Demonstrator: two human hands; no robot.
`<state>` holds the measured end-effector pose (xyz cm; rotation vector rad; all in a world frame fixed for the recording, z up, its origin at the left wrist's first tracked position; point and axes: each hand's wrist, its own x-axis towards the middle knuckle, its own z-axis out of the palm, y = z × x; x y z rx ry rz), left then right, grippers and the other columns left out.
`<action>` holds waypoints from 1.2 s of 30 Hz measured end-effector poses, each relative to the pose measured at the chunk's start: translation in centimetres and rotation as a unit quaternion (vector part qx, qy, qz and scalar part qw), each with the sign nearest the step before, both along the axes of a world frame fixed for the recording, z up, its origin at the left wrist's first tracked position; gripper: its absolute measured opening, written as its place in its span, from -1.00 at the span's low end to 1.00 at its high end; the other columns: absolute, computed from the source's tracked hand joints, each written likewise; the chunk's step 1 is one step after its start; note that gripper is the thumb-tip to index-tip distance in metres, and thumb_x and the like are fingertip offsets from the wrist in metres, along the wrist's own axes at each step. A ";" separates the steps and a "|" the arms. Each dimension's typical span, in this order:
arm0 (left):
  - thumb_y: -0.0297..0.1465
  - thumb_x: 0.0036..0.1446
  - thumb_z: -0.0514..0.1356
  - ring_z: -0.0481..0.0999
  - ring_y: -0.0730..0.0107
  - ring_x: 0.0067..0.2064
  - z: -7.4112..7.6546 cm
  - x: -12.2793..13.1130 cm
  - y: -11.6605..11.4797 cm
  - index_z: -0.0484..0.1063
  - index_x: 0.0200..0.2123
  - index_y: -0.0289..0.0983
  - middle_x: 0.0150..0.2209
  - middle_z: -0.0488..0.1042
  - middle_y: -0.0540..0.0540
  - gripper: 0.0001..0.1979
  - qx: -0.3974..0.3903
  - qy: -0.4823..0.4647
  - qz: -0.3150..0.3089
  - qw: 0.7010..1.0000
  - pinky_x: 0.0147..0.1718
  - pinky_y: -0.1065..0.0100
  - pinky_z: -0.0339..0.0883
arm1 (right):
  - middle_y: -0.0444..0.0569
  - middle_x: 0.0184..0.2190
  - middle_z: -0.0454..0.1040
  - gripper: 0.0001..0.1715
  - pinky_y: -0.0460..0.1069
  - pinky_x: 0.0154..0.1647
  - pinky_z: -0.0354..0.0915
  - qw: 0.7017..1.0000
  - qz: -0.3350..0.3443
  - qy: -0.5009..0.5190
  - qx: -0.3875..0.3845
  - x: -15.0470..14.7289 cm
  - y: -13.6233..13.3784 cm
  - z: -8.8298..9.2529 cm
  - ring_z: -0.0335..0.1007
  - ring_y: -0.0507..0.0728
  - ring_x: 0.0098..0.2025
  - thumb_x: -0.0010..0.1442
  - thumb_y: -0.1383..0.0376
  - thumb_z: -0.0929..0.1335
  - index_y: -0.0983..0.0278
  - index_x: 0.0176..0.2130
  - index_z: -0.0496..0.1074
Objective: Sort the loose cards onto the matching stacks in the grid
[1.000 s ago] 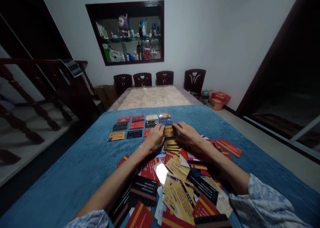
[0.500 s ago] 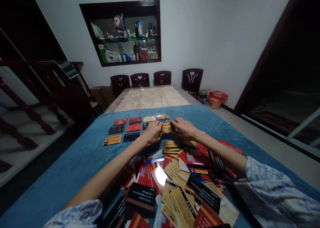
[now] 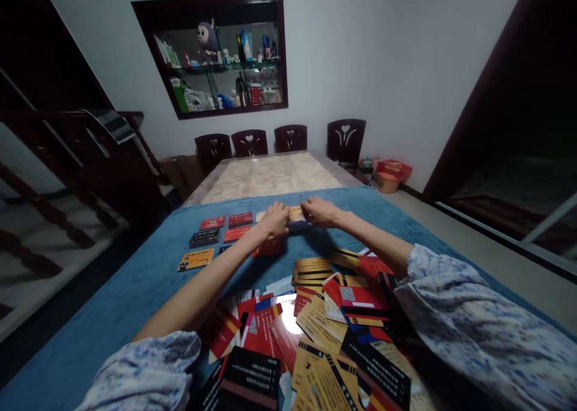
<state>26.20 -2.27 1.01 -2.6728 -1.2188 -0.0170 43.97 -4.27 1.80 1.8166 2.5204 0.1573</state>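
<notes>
Between my two hands a gold card lies at the far right of the rows of card stacks, with other cards under it. My left hand is closed on its left edge, and the fingers of my right hand pinch the right edge. Behind and below my left hand, a red-orange stack and other stacks are partly hidden. Left of it stand a dark red stack, a red stack, a black stack and an orange card with a figure.
Nearer me a loose heap of gold, red and black cards spreads over the blue cloth. Beyond the cloth the patterned table top shows. Dark chairs stand against the wall, below a display niche.
Both hands have moved slightly away from me with the gold card, up to the far-row stack. The view has shifted a little.
</notes>
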 end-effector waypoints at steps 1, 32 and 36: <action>-0.50 0.09 0.14 0.34 0.06 0.05 0.0 0.2 0.5 0.38 -0.09 -0.37 -0.02 0.41 -0.30 -0.72 -0.001 -0.003 0.006 1.000 0.02 0.17 0.28 | 0.24 0.00 0.41 -0.64 -0.04 -0.20 0.25 1.000 -0.004 0.003 -0.003 0.0 0.5 0.1 0.35 0.29 0.04 0.21 0.31 0.33 0.33 0.01 0.39; -0.55 0.06 0.15 0.45 0.06 0.07 -2.2 1.9 7.4 0.42 -0.10 -0.26 -0.02 0.50 -0.23 -0.70 -0.100 -0.002 0.075 0.992 0.08 0.05 0.27 | 0.18 0.00 0.55 -0.57 -0.07 -0.10 0.36 0.993 -0.019 -0.011 -0.118 -0.4 9.4 -2.7 0.49 0.22 0.02 0.13 0.35 0.39 0.33 0.01 0.53; -0.53 0.04 0.18 0.45 0.07 0.09 -2.6 1.9 8.0 0.41 -0.09 -0.26 0.01 0.47 -0.23 -0.69 -0.102 0.005 0.075 0.992 0.07 0.11 0.29 | 0.17 -0.03 0.57 -0.57 -0.10 -0.15 0.36 0.992 -0.015 -0.010 -0.125 -0.5 9.9 -2.7 0.51 0.20 -0.02 0.11 0.35 0.40 0.34 0.00 0.54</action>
